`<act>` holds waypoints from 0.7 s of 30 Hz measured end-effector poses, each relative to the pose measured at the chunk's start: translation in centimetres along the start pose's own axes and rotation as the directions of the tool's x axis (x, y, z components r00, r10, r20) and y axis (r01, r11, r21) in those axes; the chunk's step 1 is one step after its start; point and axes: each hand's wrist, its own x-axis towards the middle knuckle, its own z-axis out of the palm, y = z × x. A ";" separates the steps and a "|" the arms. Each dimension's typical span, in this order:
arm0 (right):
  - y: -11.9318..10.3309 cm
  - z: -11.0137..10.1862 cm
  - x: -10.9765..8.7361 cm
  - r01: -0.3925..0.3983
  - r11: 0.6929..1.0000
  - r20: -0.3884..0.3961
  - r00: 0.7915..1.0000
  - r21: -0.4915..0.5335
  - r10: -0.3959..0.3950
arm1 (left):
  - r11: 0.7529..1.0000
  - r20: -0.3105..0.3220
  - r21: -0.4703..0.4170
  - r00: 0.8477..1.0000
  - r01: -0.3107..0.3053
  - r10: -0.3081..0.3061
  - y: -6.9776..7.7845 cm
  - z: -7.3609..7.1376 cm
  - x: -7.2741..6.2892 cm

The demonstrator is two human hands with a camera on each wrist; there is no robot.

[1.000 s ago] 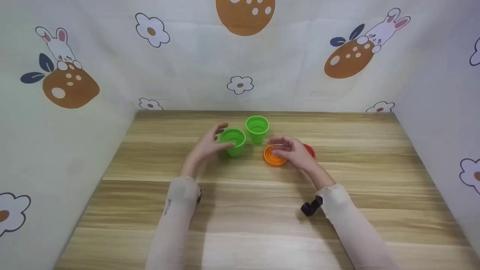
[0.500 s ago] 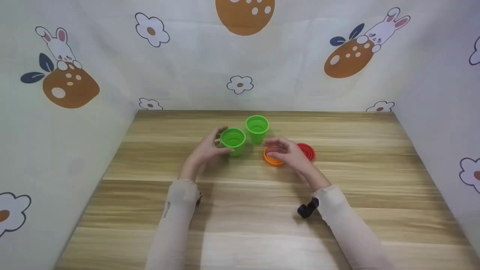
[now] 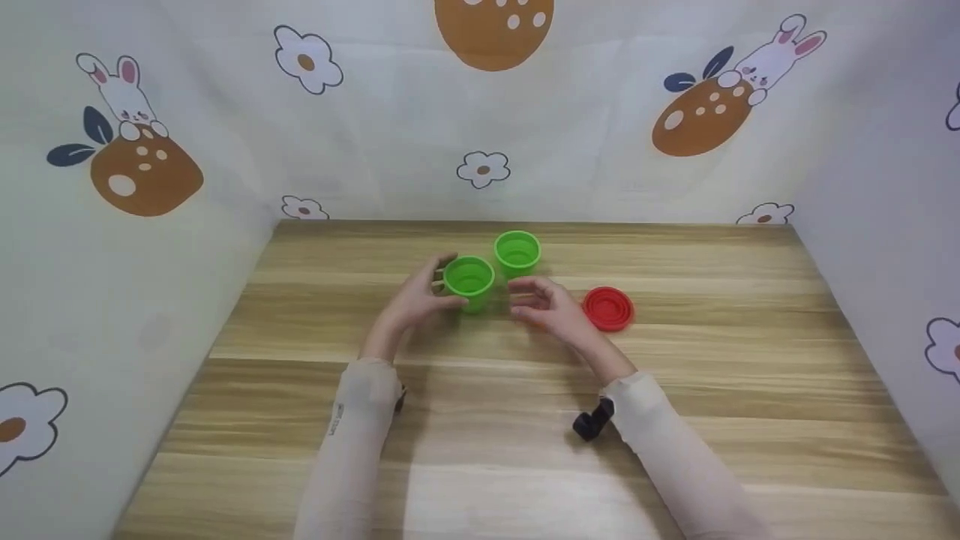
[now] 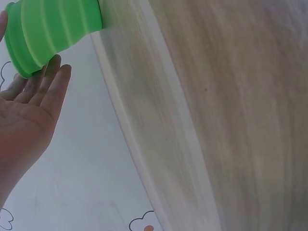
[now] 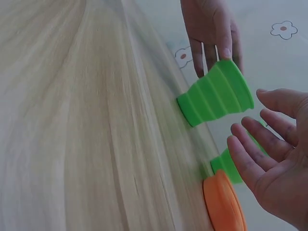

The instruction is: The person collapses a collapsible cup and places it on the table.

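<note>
My left hand [image 3: 414, 301] holds the nearer green collapsible cup [image 3: 469, 279], thumb on the near side and fingers on the far side by its rim. The cup stands upright and extended on the table. Just right of it hovers my right hand [image 3: 561, 313], fingers apart and slightly bent, with nothing in its grasp; the right wrist view shows a gap between it and the cup. A second extended green cup [image 3: 517, 250] stands behind. Below the right hand sits a flattened orange cup [image 5: 223, 202], mostly hidden in the head view.
A flattened red collapsible cup [image 3: 608, 308] lies right of my right hand. The wood-grain table [image 3: 480, 450] meets a patterned cloth wall [image 3: 390, 112] at the back and both sides. A black wrist camera [image 3: 593, 420] hangs under my right sleeve.
My right hand has moved left, across the orange cup toward the nearer green cup, uncovering the red one. My left hand has lowered slightly and closed in around the nearer green cup.
</note>
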 end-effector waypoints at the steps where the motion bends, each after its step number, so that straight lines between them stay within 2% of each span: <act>1: 0.0 0.2 0.1 0.002 1.000 -0.001 1.000 0.002 -0.002 | 1.000 0.001 -0.003 1.000 -0.001 0.001 0.0 0.0 0.0; 8: 0.3 1.0 0.6 0.001 1.000 0.000 1.000 0.013 -0.001 | 1.000 0.000 -0.001 1.000 -0.005 0.005 -0.1 -0.2 -0.3; 15: 0.1 1.7 0.9 0.022 1.000 0.008 1.000 0.020 -0.022 | 0.999 0.000 -0.030 1.000 0.022 -0.022 0.0 -0.3 -0.6; 21: 0.1 2.1 1.1 0.002 1.000 -0.023 1.000 0.023 -0.001 | 1.000 -0.013 0.009 1.000 0.021 -0.021 0.0 -0.3 -0.8</act>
